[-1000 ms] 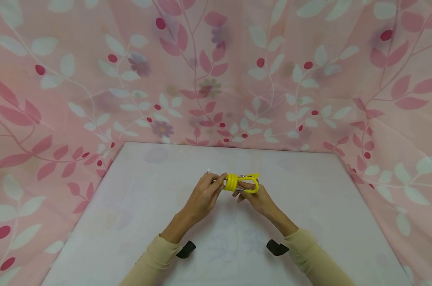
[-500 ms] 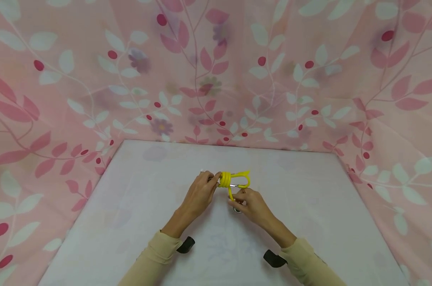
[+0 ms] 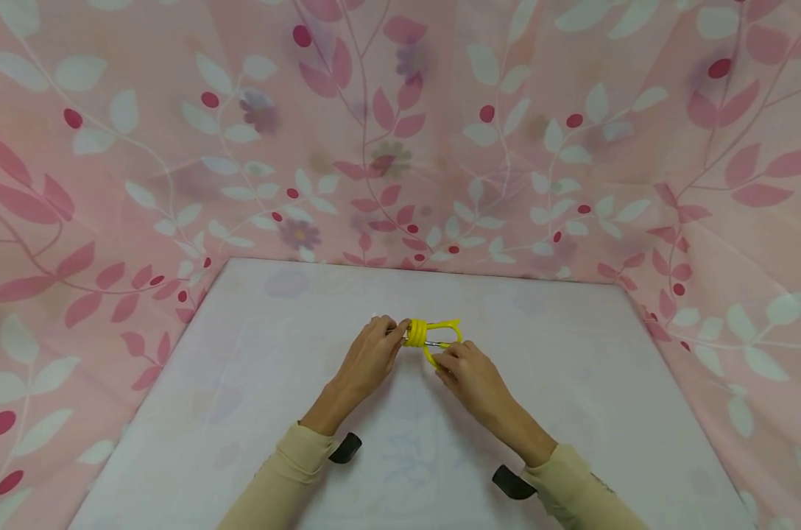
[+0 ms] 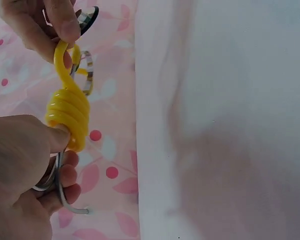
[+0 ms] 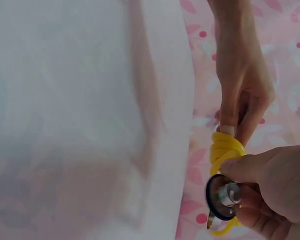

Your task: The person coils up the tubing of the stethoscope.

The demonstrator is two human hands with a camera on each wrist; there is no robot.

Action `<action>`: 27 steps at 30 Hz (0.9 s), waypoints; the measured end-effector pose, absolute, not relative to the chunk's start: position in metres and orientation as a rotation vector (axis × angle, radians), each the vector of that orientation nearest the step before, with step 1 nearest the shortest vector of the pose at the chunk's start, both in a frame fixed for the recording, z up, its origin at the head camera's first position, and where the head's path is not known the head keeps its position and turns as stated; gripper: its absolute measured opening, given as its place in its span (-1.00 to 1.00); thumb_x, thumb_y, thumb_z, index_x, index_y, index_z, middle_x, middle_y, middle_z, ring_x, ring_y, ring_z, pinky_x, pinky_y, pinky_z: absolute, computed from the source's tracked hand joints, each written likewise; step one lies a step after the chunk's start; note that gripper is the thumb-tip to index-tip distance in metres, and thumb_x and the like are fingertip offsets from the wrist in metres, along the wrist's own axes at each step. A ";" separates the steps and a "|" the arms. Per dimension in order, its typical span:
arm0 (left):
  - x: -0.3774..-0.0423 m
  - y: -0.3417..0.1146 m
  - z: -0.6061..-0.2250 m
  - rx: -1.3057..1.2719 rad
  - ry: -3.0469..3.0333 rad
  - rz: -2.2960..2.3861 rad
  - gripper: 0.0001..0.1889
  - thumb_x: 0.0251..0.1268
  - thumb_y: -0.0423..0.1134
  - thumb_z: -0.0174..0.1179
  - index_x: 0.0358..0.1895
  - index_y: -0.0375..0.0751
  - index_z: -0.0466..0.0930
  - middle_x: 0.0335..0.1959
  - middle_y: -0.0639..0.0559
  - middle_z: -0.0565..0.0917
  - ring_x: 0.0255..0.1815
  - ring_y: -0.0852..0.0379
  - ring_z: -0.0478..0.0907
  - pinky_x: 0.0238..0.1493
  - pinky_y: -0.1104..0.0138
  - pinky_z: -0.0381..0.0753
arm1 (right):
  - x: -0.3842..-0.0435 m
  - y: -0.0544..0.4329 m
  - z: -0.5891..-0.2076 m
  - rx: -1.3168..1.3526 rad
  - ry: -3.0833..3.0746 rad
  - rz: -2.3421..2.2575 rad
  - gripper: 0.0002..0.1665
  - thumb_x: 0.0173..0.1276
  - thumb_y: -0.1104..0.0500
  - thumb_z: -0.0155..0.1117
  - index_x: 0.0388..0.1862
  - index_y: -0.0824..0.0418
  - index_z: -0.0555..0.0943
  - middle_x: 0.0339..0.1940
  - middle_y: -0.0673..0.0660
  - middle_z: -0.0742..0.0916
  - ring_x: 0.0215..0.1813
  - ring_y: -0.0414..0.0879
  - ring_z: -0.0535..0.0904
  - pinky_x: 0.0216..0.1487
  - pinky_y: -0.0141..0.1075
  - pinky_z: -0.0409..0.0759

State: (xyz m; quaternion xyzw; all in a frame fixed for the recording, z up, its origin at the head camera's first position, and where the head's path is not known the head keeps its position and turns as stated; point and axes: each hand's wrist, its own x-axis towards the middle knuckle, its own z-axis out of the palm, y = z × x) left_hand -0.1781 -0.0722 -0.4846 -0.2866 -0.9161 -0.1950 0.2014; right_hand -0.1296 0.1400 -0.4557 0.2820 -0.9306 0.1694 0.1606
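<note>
A stethoscope with yellow tubing is held up between both hands above the table. Several turns of its tubing form a tight coil around the metal ear tubes. My left hand grips the coil's left end, thumb against the turns, fingers around a bare metal ear tube. A loop of tubing sticks out to the right of the coil. My right hand pinches the tube's free end just below that loop. By its fingers is the round chest piece with a black rim, mostly hidden in the head view.
The white-covered table lies beneath both hands. Pink leaf-patterned cloth hangs behind it and along both sides. Black wrist-worn devices sit by the cuffs of the light sleeves.
My right hand has come from behind the loop to below it, drawing the tube's end down, then slightly up again. The left hand and coil have shifted a little to the left.
</note>
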 end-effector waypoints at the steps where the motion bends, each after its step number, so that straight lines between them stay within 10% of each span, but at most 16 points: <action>1: -0.178 -0.072 -0.484 -0.804 -2.568 -0.533 -0.61 0.31 -0.31 0.27 0.20 -0.22 0.60 -0.21 -0.06 0.59 -0.26 0.08 0.50 0.27 0.12 0.53 | -0.130 0.140 -0.455 0.826 -2.628 0.458 -0.73 0.06 0.29 0.55 -0.20 0.14 0.76 -0.30 0.01 0.69 -0.26 -0.13 0.49 -0.29 -0.36 0.57; 27: -0.172 -0.075 -0.482 -0.977 -2.507 -0.396 -0.55 0.20 -0.32 0.36 0.19 -0.22 0.59 -0.24 -0.05 0.56 -0.29 0.10 0.45 0.26 0.14 0.54 | -0.137 0.160 -0.475 1.084 -2.266 0.300 -0.46 -0.03 0.28 0.57 0.02 0.25 0.68 -0.09 0.13 0.75 -0.14 -0.06 0.75 -0.13 -0.27 0.72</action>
